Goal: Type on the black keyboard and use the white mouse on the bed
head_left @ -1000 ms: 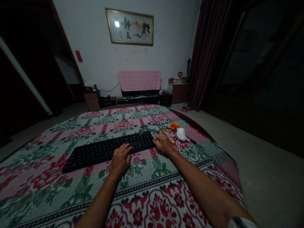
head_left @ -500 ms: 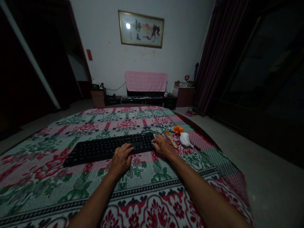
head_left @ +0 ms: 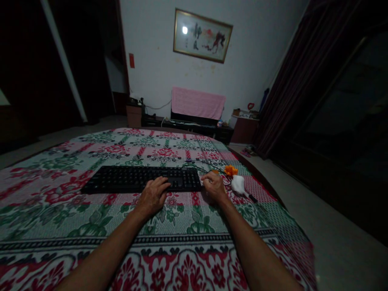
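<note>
A black keyboard (head_left: 136,179) lies across a table covered with a red, green and white flowered cloth (head_left: 75,218). My left hand (head_left: 153,196) rests at the keyboard's near edge, fingers curled with the tips on the keys. My right hand (head_left: 214,186) sits at the keyboard's right end, fingers bent against its corner. Whether either hand grips the keyboard is unclear in the dim light. Just right of my right hand lie a small orange thing (head_left: 230,170) and a white brush-like thing (head_left: 239,184) with a dark handle.
A thin cable (head_left: 194,163) runs from behind the keyboard. The table's right edge drops to a grey floor (head_left: 333,226). At the back wall stand a low cabinet with a pink cloth (head_left: 197,103), a framed picture (head_left: 202,36) and dark curtains (head_left: 297,81).
The view has swung to the left, so the keyboard now looks level in the frame. Both hands stay at the keyboard's near edge and right end.
</note>
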